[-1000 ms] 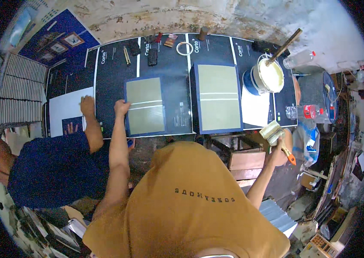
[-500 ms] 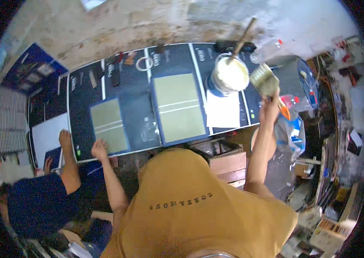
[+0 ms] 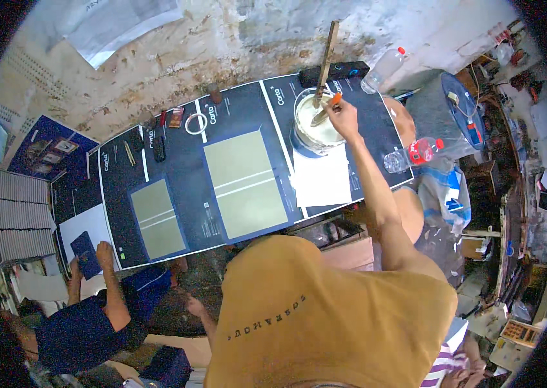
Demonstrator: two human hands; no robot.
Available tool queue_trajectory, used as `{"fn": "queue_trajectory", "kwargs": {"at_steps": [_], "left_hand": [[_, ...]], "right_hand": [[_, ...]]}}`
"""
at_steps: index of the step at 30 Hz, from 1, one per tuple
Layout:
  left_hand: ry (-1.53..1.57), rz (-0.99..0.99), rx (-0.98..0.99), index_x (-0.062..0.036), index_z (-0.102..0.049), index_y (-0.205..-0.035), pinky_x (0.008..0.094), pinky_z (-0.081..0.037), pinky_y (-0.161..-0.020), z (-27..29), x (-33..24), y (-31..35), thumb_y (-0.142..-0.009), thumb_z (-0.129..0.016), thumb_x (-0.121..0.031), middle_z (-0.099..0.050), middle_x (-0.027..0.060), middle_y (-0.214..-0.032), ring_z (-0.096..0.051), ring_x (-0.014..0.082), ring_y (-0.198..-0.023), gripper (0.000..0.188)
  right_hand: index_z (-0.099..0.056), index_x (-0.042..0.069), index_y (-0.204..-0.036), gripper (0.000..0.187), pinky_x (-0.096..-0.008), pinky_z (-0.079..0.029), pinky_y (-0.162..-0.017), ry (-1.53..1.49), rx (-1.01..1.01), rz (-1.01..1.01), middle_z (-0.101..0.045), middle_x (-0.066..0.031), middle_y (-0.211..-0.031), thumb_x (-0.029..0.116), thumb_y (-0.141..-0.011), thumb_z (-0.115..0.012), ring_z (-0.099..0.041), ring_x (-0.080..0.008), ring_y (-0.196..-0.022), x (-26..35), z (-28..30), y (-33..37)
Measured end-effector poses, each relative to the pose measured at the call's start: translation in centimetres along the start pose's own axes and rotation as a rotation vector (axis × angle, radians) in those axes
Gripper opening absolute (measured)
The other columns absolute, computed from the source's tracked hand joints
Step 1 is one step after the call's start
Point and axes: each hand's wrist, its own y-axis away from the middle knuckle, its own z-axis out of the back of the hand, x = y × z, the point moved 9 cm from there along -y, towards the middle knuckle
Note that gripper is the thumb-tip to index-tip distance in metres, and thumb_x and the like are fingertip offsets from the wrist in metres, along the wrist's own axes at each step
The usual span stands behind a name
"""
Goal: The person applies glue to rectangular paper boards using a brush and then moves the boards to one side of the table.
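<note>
My right hand (image 3: 343, 119) is closed round the handle of a wide brush (image 3: 320, 117), whose orange handle end shows above my fingers. The brush head dips into a bucket (image 3: 312, 143) of creamy white paste, and a wooden stick (image 3: 328, 58) stands upright in the same bucket. Under the bucket's near side lies a white sheet (image 3: 322, 181). My left hand (image 3: 194, 305) hangs low beside my body, away from the table edge, with its fingers loosely apart and nothing visible in them. Two olive-green panels with blue borders, a large one (image 3: 247, 194) and a smaller one (image 3: 156, 213), lie flat on the table.
At the left, a co-worker (image 3: 79, 330) in dark clothing handles a dark blue booklet (image 3: 84, 252). A tape roll (image 3: 196, 123) lies near the wall. Plastic bottles (image 3: 423, 150) and a black box (image 3: 349, 70) stand at the right. Another person (image 3: 457, 368) shows at the lower right.
My right hand has moved left with the brush, from beside the bucket to over it, and the brush head is now inside. My left hand has drawn back from the smaller panel.
</note>
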Motion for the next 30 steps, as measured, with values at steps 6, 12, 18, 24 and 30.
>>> {"fn": "queue_trajectory", "kwargs": {"at_steps": [6,12,18,24,30], "left_hand": [[0.294,0.192,0.512,-0.0064,-0.064,-0.117,0.039,-0.047,-0.047,-3.8,2.6,9.9,-0.1,-0.059,-0.036,-0.065,0.0127,-0.079,-0.061,0.0264,-0.059,0.035],[0.637,0.305,0.751,-0.0057,-0.064,-0.113,0.0331,-0.044,-0.046,-5.4,-0.5,12.0,-0.1,-0.06,-0.033,-0.062,0.0079,-0.077,-0.059,0.0195,-0.058,0.03],[1.019,0.196,0.759,-0.005,-0.064,-0.108,0.0272,-0.041,-0.044,-4.7,-9.5,5.9,-0.099,-0.061,-0.029,-0.059,0.0031,-0.076,-0.056,0.0127,-0.056,0.026],[0.988,-0.383,0.351,0.0018,-0.06,-0.121,0.0275,-0.047,-0.073,6.3,-24.0,1.4,-0.099,-0.065,-0.028,-0.064,0.0049,-0.086,-0.057,0.0128,-0.078,0.038],[0.646,-1.094,0.302,-0.0016,-0.058,-0.128,0.0434,-0.046,-0.097,22.1,-41.7,10.2,-0.085,-0.076,-0.03,-0.059,0.0166,-0.126,-0.056,0.0336,-0.115,0.055]], "right_hand": [[-0.071,-0.001,-0.09,0.039,-0.0434,-0.055,-0.071,0.083,0.011,0.021,-0.072,-0.0216,-0.082,0.037,-0.084,-0.075,-0.071,-0.0367,-0.076,-1.4,2.0,-0.6],[-0.066,-0.002,-0.092,0.049,-0.0511,-0.053,-0.071,0.141,0.121,0.037,-0.07,-0.026,-0.083,0.047,-0.092,-0.064,-0.069,-0.0451,-0.08,3.6,5.3,-1.9],[-0.064,-0.005,-0.098,0.053,-0.0565,-0.051,-0.083,0.316,0.451,-0.016,-0.068,-0.0327,-0.095,0.048,-0.095,-0.055,-0.066,-0.0502,-0.095,1.9,1.2,-2.8],[-0.053,-0.004,-0.113,0.048,-0.0561,-0.052,-0.081,0.454,0.487,0.108,-0.069,-0.0301,-0.089,0.041,-0.096,-0.053,-0.067,-0.049,-0.087,6.2,2.1,-4.6],[-0.045,0.005,-0.118,0.042,-0.0577,-0.051,-0.076,0.503,0.579,0.373,-0.068,-0.0277,-0.087,0.022,-0.086,-0.065,-0.067,-0.047,-0.086,16.0,-1.7,-0.1]]}}
